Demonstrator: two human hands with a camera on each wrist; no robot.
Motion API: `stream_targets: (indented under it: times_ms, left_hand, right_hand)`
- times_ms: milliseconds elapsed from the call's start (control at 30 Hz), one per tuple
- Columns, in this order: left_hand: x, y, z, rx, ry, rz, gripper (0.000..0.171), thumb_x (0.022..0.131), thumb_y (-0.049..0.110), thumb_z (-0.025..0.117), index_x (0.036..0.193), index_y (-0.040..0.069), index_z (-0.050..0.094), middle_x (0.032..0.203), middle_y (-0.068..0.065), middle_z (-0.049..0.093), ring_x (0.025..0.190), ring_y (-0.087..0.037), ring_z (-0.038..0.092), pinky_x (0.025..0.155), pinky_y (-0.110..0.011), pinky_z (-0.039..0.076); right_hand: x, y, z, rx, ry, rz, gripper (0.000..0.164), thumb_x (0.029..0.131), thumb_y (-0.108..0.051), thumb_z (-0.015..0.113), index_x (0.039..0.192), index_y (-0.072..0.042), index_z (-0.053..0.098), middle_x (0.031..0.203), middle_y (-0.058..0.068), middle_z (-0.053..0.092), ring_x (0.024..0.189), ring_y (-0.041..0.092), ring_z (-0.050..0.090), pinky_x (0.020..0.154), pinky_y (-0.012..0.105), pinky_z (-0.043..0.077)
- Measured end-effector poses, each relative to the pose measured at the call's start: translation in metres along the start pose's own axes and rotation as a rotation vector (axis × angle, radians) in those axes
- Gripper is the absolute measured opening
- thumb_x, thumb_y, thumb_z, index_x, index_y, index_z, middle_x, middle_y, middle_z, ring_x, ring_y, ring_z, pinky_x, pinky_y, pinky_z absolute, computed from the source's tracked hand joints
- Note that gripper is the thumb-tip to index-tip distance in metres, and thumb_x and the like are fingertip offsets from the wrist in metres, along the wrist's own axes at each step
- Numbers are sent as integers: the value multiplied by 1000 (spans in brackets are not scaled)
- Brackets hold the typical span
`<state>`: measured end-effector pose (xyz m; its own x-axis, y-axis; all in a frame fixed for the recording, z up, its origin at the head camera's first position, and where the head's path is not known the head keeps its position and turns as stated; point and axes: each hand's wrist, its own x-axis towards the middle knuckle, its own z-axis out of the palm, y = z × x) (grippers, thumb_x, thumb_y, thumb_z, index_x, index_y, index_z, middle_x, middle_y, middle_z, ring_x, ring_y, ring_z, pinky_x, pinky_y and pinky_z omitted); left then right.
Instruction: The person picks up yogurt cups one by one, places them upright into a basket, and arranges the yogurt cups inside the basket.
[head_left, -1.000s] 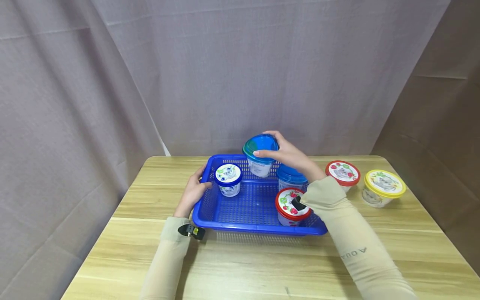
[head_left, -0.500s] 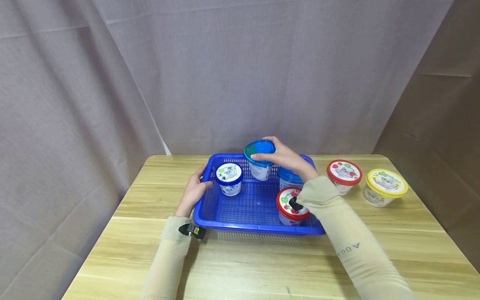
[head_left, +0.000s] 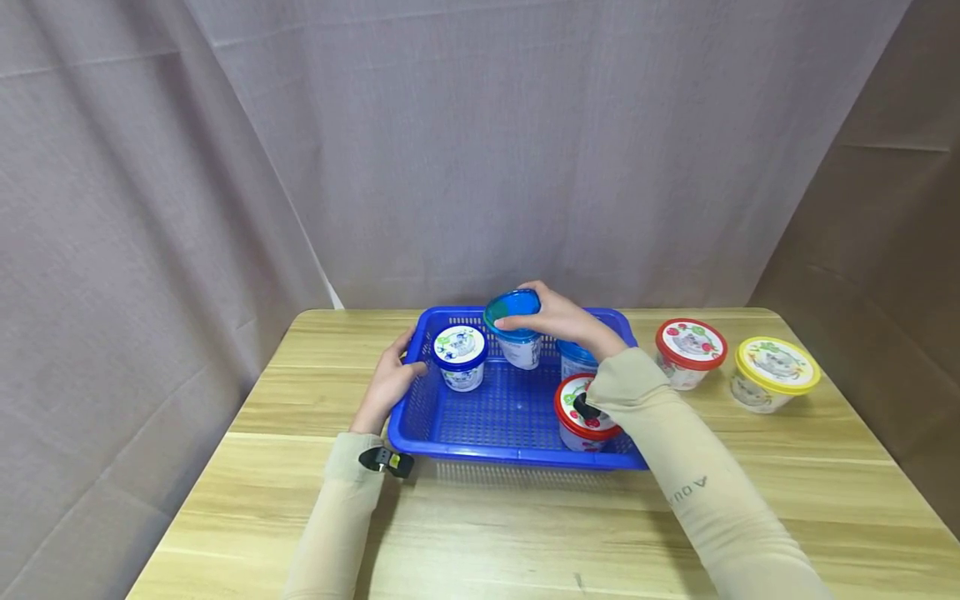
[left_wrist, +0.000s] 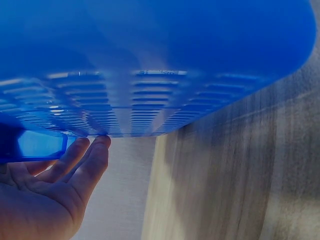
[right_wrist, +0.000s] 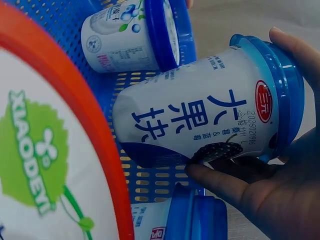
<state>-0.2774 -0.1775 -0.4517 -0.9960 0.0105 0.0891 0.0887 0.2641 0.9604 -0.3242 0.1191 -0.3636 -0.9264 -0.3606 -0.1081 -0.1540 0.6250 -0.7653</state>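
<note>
My right hand (head_left: pixel 562 319) grips a tall white yogurt cup (head_left: pixel 521 352) by its translucent blue top, at the basket's back wall. In the right wrist view this yogurt cup (right_wrist: pixel 185 112) has a printed blackberry and is held sideways to the camera. My left hand (head_left: pixel 390 382) holds the left rim of the blue plastic basket (head_left: pixel 498 417), thumb over the edge. Inside stand a dark-blue-lidded tub (head_left: pixel 459 354) at the left, a red-lidded tub (head_left: pixel 581 432) at front right, and another blue-topped cup (head_left: pixel 577 360) behind it, partly hidden by my right arm.
Right of the basket, a red-lidded tub (head_left: pixel 690 346) and a yellow-lidded tub (head_left: pixel 776 367) stand on the wooden table (head_left: pixel 480 542). A grey curtain (head_left: pixel 480 150) hangs behind the table's back edge.
My right hand has lowered the yogurt cup a little further into the basket, at its back. The left hand stays on the rim.
</note>
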Motion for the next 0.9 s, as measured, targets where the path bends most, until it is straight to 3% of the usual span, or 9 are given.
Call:
stream_targets:
  times_ms: [467,667,900]
  left_hand:
    - [1,1,3,-3,-6,14,84,77,-6,59,156,0,33,148,-26,46,119,-36,56,97,-42,47]
    - [1,1,2,-23,-20,8,84,79,-7,59,157,1,29,150,-28,43,124,-40,53,99,-46,46]
    - [1,1,4,-12,-3,3,84,77,-6,59,156,1,32,148,-24,47,118,-36,57,93,-40,49]
  right_hand:
    - [7,6,4,-137,2,7,103,80,-61,73,153,-3,29,144,24,46,129,40,48,104,57,43]
    - [7,4,6,-204,-19,26,101,81,-60,71,154,-3,30,145,26,43,130,41,46,105,57,41]
    - [8,5,6,-268,-39,19,99,82,-59,70,153,-2,32,146,27,42,131,40,45,106,57,41]
